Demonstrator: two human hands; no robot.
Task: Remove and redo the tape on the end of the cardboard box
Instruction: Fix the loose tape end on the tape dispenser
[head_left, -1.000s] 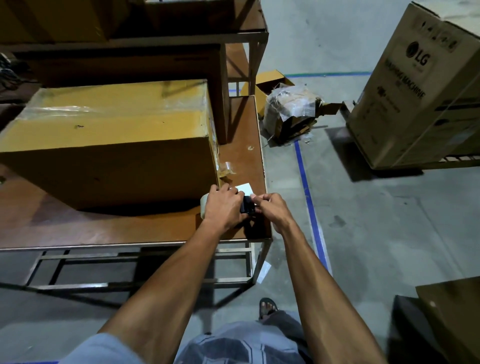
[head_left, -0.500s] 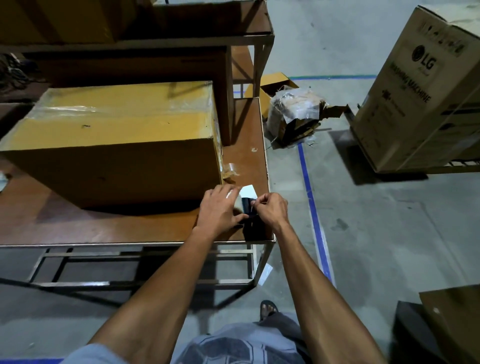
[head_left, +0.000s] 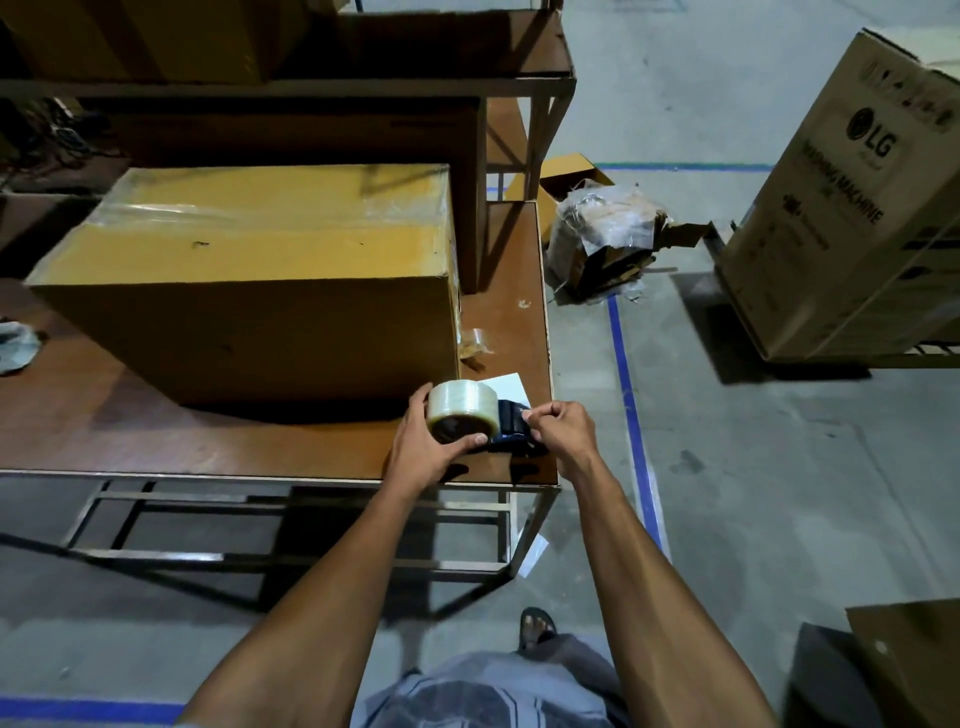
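A large cardboard box (head_left: 249, 291) lies on a brown table (head_left: 156, 441), its top covered with clear tape. A crumpled strip of peeled tape (head_left: 475, 343) hangs at the box's right end. At the table's near right corner my left hand (head_left: 426, 447) grips a roll of clear tape (head_left: 462, 408) mounted on a dark blue dispenser (head_left: 511, 423). My right hand (head_left: 563, 431) pinches the tape's end at the dispenser's front. A white card (head_left: 506, 385) lies under the dispenser.
A metal rack (head_left: 535, 104) with more cartons stands behind the table. On the floor to the right are a torn, plastic-wrapped box (head_left: 602, 234), an LG washing machine carton (head_left: 852, 208) and blue floor lines (head_left: 628, 405). Another carton (head_left: 909, 660) sits at bottom right.
My left hand has turned the dispenser so the tape roll now shows on top. My right hand has kept its pinch at the dispenser's front end.
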